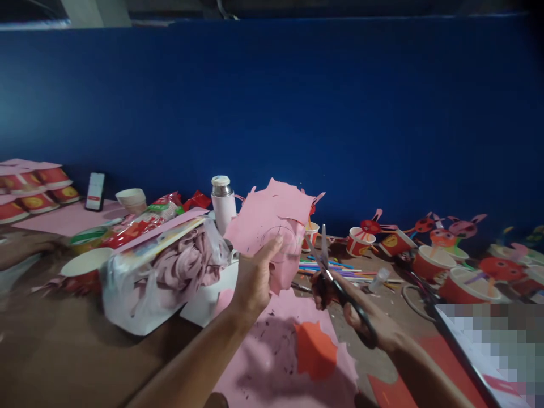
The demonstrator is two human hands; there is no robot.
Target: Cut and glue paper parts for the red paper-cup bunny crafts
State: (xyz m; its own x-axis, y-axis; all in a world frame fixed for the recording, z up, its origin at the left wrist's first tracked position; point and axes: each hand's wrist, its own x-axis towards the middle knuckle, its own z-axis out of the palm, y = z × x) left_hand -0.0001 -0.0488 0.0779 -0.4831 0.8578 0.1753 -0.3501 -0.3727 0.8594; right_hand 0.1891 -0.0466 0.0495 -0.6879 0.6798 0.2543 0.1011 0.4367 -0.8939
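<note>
Blue wall (272, 102) behind; above a brown table (63, 351), the left hand (254, 277) pinches ragged pink paper (255, 221), the right hand (361, 310) grips black-handled metal scissors (341, 292), blades parted, contact unclear. Cutting seems underway; the next snip needs steady paper.

Craft workspace — scissors (326, 275) and cut pink paper (250, 226) over a bench (55, 357) with coloured sticks (312, 264) and decorated paper cups (431, 265).

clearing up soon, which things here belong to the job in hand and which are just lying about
Job in hand:
- pink paper with a drawn circle, in the left hand
- scissors, blades open, in the right hand
- perhaps the cups with paper figures

Probably just lying about:
- phone
- flask
- plastic bag
</note>
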